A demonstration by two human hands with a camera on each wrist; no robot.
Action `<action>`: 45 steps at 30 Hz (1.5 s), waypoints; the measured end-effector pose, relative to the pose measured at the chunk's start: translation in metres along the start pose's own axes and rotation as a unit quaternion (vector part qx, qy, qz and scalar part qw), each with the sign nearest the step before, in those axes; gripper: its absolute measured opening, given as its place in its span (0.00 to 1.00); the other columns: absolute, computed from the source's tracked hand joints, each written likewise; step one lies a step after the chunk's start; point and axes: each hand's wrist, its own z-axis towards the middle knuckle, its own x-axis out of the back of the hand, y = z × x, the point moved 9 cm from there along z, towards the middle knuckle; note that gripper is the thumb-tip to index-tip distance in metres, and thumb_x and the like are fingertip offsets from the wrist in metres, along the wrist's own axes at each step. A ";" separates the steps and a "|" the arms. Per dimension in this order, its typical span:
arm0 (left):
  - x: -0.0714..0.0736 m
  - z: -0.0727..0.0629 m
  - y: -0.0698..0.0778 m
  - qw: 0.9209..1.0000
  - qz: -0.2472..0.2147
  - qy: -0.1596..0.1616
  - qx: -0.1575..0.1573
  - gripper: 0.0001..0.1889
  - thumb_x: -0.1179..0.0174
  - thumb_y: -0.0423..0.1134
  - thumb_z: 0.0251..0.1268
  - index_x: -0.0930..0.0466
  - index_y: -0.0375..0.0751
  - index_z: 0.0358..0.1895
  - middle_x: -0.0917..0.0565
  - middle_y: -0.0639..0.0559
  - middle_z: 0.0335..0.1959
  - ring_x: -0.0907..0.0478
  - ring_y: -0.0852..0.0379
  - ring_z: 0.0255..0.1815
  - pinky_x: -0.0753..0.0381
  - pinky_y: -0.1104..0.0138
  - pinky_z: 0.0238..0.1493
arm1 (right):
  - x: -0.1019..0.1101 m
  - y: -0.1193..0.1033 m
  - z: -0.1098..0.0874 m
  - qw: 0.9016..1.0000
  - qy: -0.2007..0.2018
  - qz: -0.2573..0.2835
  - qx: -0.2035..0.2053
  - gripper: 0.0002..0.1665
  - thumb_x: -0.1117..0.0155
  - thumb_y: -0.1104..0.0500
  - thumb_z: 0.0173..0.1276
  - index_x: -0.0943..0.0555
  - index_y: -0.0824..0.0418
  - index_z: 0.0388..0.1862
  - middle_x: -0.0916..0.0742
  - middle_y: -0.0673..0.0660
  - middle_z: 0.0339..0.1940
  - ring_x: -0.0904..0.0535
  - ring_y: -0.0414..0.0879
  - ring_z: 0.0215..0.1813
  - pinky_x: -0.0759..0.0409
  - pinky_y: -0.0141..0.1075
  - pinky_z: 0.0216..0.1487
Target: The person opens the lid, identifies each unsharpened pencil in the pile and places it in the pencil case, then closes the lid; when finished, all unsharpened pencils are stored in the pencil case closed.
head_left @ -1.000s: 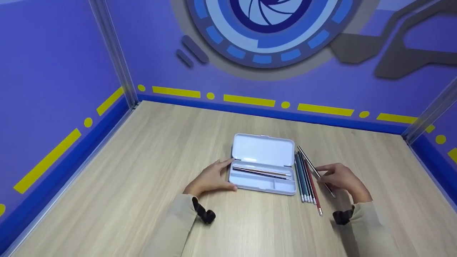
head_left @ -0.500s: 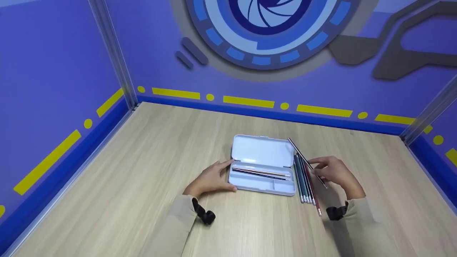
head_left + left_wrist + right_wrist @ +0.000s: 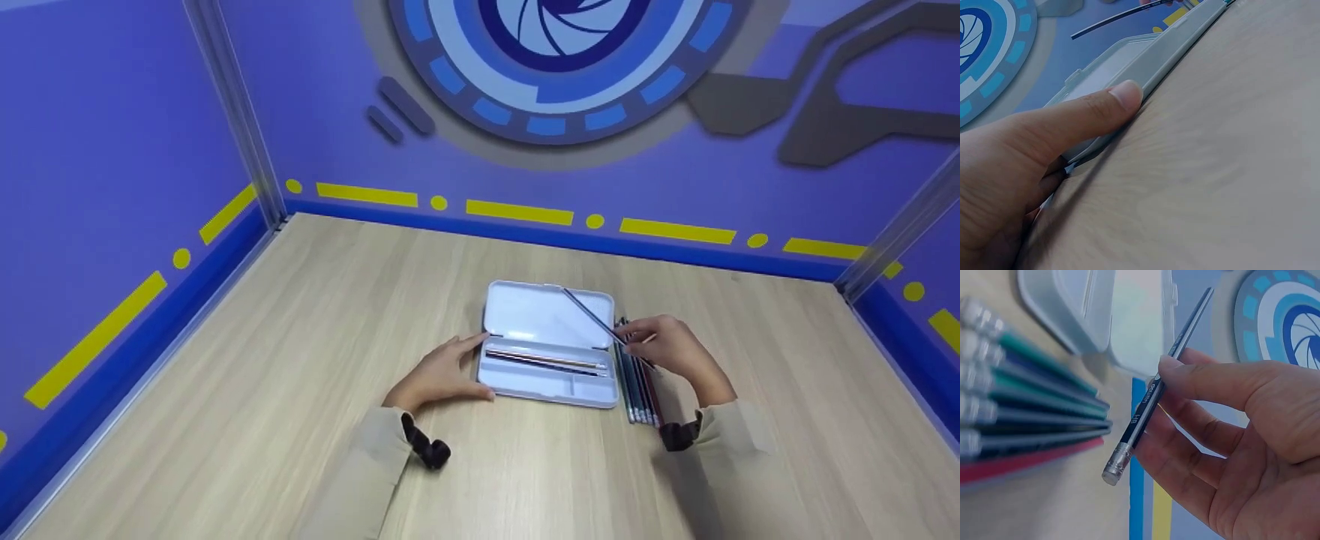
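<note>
The pencil case (image 3: 534, 385) sat on the wood-grain surface (image 3: 375, 292) with its lid laid open on the far side. The left hand (image 3: 442, 375) was positioned at the left end of the case: its grip was wide, thumb against the front wall, index finger near the hinge line. The right hand (image 3: 671, 349) was located above the right side of the case; its grip was narrow, holding a striped dark pencil (image 3: 591, 316) between thumb and fingers. This pencil was raised and tilted — one end over the case lid, the eraser end to the right of the case. The lettering "HB" was legible on its barrel.

Two pencils (image 3: 544, 361) lay lengthwise inside the case, toward the hinge side. Just right of the case, a row of loose pencils (image 3: 637, 397) — green, dark and red — lay side by side, eraser ends toward the person.
</note>
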 end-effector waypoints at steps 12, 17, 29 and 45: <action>0.000 -0.001 0.001 1.000 0.003 0.007 -0.003 0.53 0.23 0.59 0.35 0.38 0.61 0.73 0.37 0.49 0.74 0.50 0.36 0.76 0.44 0.43 0.72 | -0.016 -0.034 0.015 0.999 -0.011 -0.004 0.043 0.16 0.36 0.71 0.60 0.14 0.63 0.47 0.12 0.61 0.38 0.21 0.47 0.35 0.19 0.37 0.36; 0.002 0.000 0.001 1.000 0.007 0.009 -0.005 0.54 0.23 0.59 0.34 0.38 0.62 0.73 0.36 0.51 0.74 0.50 0.36 0.76 0.44 0.43 0.72 | -0.024 -0.044 0.020 0.999 -0.015 -0.010 0.045 0.15 0.35 0.71 0.60 0.13 0.61 0.45 0.12 0.60 0.38 0.20 0.47 0.36 0.17 0.39 0.38; 0.001 0.000 0.001 1.000 0.006 0.005 -0.002 0.55 0.23 0.60 0.35 0.40 0.60 0.73 0.39 0.42 0.74 0.49 0.36 0.76 0.44 0.43 0.72 | -0.047 -0.056 0.030 0.999 -0.028 -0.013 0.033 0.16 0.35 0.72 0.59 0.11 0.58 0.42 0.11 0.55 0.40 0.19 0.46 0.38 0.17 0.40 0.43; 0.000 0.000 -0.001 1.000 0.001 0.000 0.004 0.54 0.23 0.60 0.35 0.40 0.62 0.73 0.40 0.38 0.74 0.50 0.35 0.76 0.43 0.42 0.71 | -0.056 -0.052 0.029 0.998 -0.024 -0.058 -0.005 0.14 0.36 0.70 0.62 0.12 0.58 0.43 0.11 0.56 0.42 0.18 0.47 0.42 0.17 0.45 0.48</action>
